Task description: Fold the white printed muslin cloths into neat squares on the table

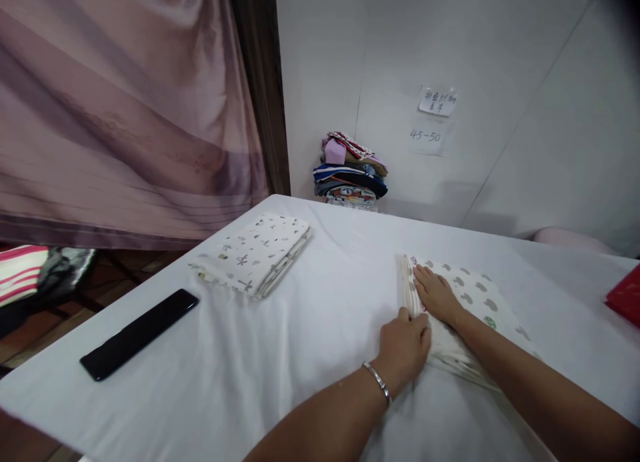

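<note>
A folded white cloth (483, 295) with grey and a few coloured prints lies on the right part of the table. My right hand (438, 294) rests flat on top of it, fingers stretched toward its left folded edge. At the near left corner, my left hand (404, 342), wearing a silver bracelet at the wrist, has its fingers curled in on the cloth's edge. The fingertips there are partly hidden. Another folded white cloth (263, 249) with small dark prints lies by itself to the left.
A white sheet covers the table (345, 275). A long black object (140, 334) lies near its left edge. Something red (625, 297) is at the far right. Behind the table rises a stack of folded clothes (350, 175) by the wall; a pink curtain (125, 115) hangs at left.
</note>
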Motion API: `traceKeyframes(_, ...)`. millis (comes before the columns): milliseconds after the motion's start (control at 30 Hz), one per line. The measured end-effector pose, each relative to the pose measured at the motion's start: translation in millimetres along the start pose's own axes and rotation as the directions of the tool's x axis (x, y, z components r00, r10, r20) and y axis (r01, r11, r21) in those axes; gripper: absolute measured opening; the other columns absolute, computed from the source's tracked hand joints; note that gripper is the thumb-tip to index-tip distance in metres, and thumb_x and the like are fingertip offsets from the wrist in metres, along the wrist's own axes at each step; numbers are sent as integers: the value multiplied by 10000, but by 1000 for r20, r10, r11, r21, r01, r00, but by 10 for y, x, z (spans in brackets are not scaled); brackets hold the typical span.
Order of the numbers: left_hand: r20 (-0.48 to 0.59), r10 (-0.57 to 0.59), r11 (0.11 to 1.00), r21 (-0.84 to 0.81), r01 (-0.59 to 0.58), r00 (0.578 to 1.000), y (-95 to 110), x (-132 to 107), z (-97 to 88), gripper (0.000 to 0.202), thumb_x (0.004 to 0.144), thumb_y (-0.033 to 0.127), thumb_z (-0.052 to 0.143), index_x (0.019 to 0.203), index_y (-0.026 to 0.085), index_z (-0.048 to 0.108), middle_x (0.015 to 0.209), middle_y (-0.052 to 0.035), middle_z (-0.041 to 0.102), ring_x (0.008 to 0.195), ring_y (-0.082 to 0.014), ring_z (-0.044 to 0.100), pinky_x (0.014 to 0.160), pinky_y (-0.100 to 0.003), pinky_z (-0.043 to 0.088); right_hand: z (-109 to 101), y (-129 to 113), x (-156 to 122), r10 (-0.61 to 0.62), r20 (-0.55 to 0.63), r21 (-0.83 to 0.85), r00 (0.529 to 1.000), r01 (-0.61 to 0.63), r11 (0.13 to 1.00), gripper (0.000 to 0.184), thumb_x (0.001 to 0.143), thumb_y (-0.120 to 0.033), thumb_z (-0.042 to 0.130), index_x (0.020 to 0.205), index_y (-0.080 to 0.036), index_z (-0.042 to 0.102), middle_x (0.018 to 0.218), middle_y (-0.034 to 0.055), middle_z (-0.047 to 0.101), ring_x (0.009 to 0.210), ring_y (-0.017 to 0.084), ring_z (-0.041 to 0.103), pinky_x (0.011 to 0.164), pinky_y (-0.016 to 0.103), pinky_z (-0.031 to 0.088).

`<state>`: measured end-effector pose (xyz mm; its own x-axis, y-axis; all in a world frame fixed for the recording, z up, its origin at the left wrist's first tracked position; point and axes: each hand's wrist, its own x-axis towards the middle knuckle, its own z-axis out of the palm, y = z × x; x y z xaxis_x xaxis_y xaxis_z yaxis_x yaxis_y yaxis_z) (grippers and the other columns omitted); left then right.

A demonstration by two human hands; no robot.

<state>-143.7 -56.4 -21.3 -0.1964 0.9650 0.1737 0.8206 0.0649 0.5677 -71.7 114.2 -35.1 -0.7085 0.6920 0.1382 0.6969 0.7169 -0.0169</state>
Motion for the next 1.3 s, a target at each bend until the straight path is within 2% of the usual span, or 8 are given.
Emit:
traceKeyframes(300, -7, 7, 1000, 26, -7, 1000, 10, -7, -8, 237, 897, 354, 356, 1030, 260, 529, 978, -42, 501, 722, -154, 524, 616, -265, 385, -75, 7, 30, 35, 77, 13, 996, -36, 999, 508, 922, -331, 189, 1369, -173, 375, 1455, 65, 309, 1340, 224, 253, 1049, 483, 263)
traceKeyframes(567, 14, -1, 1000, 9, 1, 1000, 10, -4, 7, 247, 897, 365, 354, 1035, 264, 533, 985, -31, 503, 748, -147, 525, 646, -259, 400, -5, 5, -121, -4, 15, 46, 1000, 3, 999, 525, 925, -326, 168, 1364, -141, 388, 1457, 59, 305, 1350, 217, 227, 1069, 470, 230)
traceKeyframes(733, -15, -8, 1000, -4, 8, 1000, 12, -8, 7, 310, 894, 360, 355, 1170, 275, 469, 1025, -37, 505, 771, -158, 541, 653, -271, 412, -27, -35, -91, 5, 15, 69, 1000, -6, 998, 523, 924, -326, 170, 1368, -149, 383, 1457, 65, 303, 1349, 226, 231, 1066, 487, 232)
traceKeyframes(800, -16, -9, 1000, -7, 9, 1000, 7, -11, 3, 332, 895, 365, 351, 1195, 266, 455, 1033, -44, 506, 784, -168, 548, 660, -280, 417, -65, -24, -50, 11, 58, 86, 998, -16, 996, 518, 918, -322, 190, 1364, -152, 392, 1455, 68, 306, 1347, 223, 237, 1070, 471, 240)
traceKeyframes(900, -4, -10, 1000, -5, 9, 1000, 0, -14, -7, 316, 900, 370, 332, 1154, 263, 486, 1015, -42, 510, 773, -167, 554, 656, -280, 415, -148, 122, -14, 18, 120, 118, 993, -32, 992, 520, 909, -348, 225, 1365, -163, 395, 1451, 69, 312, 1343, 209, 250, 1074, 414, 261)
traceKeyframes(1033, -2, -18, 1000, -5, 18, 1000, 4, -13, -14, 310, 897, 369, 334, 1136, 269, 504, 993, -35, 511, 763, -162, 554, 656, -274, 409, -175, 579, -122, 125, -18, 2, 992, -125, 992, 530, 906, -414, 233, 1366, -199, 384, 1462, 66, 294, 1356, 255, 205, 1066, 517, 211)
traceKeyframes(1133, 8, -15, 1000, -3, 15, 1000, 14, -8, -17, 313, 895, 388, 336, 1122, 275, 521, 980, -31, 511, 760, -162, 552, 660, -274, 410, -88, 897, -245, 243, -14, -76, 970, -243, 967, 540, 898, -443, 232, 1353, -199, 392, 1460, 56, 304, 1339, 263, 245, 1045, 541, 229)
traceKeyframes(1300, 23, -24, 1000, -3, 24, 999, 27, -10, -38, 323, 904, 390, 316, 1115, 277, 533, 970, -29, 510, 752, -154, 550, 660, -269, 409, 28, 995, -278, 254, 21, -119, 967, -250, 961, 568, 901, -465, 188, 1368, -197, 367, 1473, 38, 275, 1344, 241, 235, 1052, 519, 235)
